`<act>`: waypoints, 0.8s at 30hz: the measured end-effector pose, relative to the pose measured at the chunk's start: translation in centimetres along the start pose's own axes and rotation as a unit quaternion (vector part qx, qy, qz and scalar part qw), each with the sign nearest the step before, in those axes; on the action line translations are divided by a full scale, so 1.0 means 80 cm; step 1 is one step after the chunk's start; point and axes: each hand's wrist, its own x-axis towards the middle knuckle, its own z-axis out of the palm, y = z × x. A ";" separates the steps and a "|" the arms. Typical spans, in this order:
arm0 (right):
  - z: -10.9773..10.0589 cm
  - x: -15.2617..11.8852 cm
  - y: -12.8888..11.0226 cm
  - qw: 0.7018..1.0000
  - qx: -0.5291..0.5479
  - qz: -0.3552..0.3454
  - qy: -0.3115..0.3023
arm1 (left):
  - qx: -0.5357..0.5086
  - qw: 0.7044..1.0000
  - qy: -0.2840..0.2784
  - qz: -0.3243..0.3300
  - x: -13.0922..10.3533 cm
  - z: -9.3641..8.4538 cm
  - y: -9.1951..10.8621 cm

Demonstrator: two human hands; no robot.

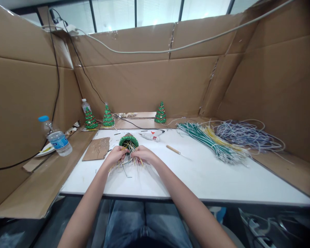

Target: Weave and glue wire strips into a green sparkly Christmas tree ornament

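A small green Christmas tree ornament (128, 137) lies tipped on the white table, its hollow base turned toward me. Many thin white and yellow wires (130, 147) stick out of that opening and fan down onto the tabletop. At the left of the opening, my left hand (116, 154) is closed on some of the wires. My right hand (144, 153) pinches other wires on the right side. The fingertips of both hands are partly hidden among the strands.
Right of my hands lie a wooden-handled awl (173, 149) and a white glue gun (150, 137). Bundled green wires (201, 136) and a tangled clear coil (244, 135) cover the right side. A cardboard piece (96, 149) and water bottle (57, 139) are left; finished trees (160, 113) stand behind.
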 end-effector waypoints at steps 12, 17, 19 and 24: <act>-0.008 0.002 -0.008 0.991 0.102 0.057 -0.066 | 0.019 1.000 0.009 0.003 0.003 0.000 -0.002; -0.009 0.000 -0.008 0.991 0.106 0.056 -0.060 | 0.014 1.000 0.003 -0.006 0.001 0.001 0.000; -0.009 0.000 -0.007 0.992 0.101 0.053 -0.061 | 0.014 1.000 -0.006 -0.014 -0.001 0.001 0.003; -0.008 0.001 -0.005 0.989 0.106 0.057 -0.090 | 0.018 0.999 -0.031 -0.031 -0.007 -0.001 0.011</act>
